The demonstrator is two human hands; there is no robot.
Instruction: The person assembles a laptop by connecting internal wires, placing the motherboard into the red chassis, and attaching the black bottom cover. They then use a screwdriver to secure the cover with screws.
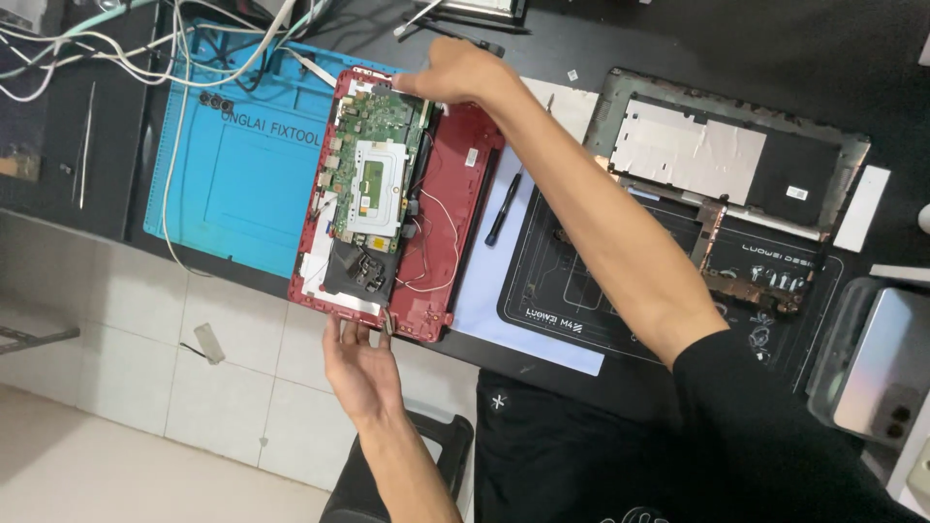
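Two bare hands are set at opposite ends of an opened red laptop base (455,208), which lies across the edge of a dark workbench (678,39) and partly over a blue silicone repair mat (247,184). The left hand (360,360) is placed at the near end of the shell, its fingers spread open and touching the rim close to a hinge, with nothing clamped in it. The right hand (455,73) is stretched across to the far end, its fingers bent down onto the top corner of the exposed green circuit board (378,160); whether anything is pinched between them cannot be told. The board, with a pale metal shield at its middle, is seated in the left half of the shell, and thin wires are seen trailing over the bare red half.

Just beside the shell, a black pry tool (504,208) is laid on a sheet of white paper (504,310). Further right a black work mat (581,291) and a detached grey laptop cover (736,150) are found. White cables (116,53) are tangled at the far left. Pale floor tiles (116,329) are visible below the bench edge.
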